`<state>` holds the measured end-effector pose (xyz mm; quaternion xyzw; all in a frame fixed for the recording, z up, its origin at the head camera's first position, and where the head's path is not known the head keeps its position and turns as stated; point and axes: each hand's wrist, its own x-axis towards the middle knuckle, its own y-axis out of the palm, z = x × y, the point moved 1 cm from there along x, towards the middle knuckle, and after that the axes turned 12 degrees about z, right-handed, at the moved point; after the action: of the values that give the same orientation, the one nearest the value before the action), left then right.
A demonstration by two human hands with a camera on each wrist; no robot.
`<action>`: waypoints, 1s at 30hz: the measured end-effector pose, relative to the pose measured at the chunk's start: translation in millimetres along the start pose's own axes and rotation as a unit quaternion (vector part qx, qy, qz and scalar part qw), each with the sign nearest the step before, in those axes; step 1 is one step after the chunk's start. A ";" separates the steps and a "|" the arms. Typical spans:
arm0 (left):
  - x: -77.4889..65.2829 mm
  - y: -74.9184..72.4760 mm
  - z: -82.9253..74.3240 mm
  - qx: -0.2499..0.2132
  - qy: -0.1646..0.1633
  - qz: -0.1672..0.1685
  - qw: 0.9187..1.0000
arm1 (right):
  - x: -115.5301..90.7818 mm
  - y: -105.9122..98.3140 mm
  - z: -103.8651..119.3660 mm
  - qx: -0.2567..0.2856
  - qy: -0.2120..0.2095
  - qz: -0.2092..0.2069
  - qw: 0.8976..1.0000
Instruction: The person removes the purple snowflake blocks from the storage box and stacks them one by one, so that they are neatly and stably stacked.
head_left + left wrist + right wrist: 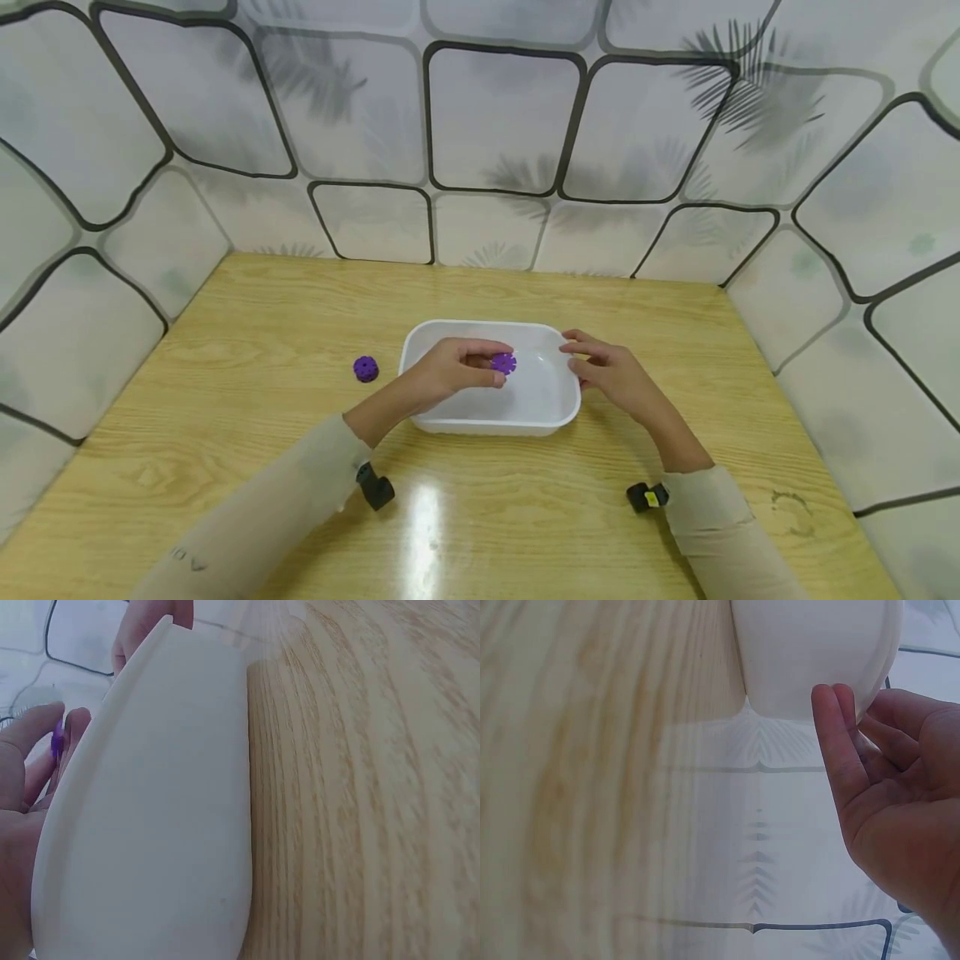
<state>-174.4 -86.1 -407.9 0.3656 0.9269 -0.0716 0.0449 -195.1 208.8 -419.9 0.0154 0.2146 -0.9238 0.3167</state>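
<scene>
A purple notched plastic disc [504, 363] is pinched between the thumb and fingers of my left hand [453, 369], above the inside of a white plastic basin [480, 429]. In the left wrist view only a purple sliver of the disc [57, 740] shows between the fingers, beside the basin's side wall [150, 795]. My right hand [611, 371] grips the basin's right rim. In the right wrist view, two fingers of this hand [900, 787] lie along the outer wall, and others reach over the rim. A purple ball with a notched, holed surface [366, 368] sits left of the basin.
The basin stands on a wood-grain table [525, 517]. Patterned panels [502, 125] rise behind the table and along both sides. A black wrist camera [375, 487] hangs at the left sleeve, another wrist camera [647, 497] at the right.
</scene>
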 end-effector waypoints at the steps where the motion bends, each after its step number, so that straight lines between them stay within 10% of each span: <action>1: -1.8 -0.4 0.1 0.006 0.005 -0.001 1.000 | 0.3 0.0 -0.2 0.002 0.001 0.000 1.000; 13: -42.0 -23.5 -6.7 0.125 0.050 -0.063 0.989 | 0.1 -0.2 -0.6 0.014 -0.004 0.004 1.000; 25: -99.8 -74.0 15.5 0.259 -0.009 -0.197 0.946 | 0.6 -0.2 -0.7 0.007 0.002 -0.001 1.000; 30: -114.0 -88.3 30.9 0.266 -0.042 -0.208 0.940 | 1.1 -0.3 -2.1 0.008 -0.001 -0.002 1.000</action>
<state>-150.8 -231.5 -414.2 0.1598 0.9267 -0.3388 -0.0311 -196.4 209.3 -421.9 0.0169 0.2067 -0.9262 0.3148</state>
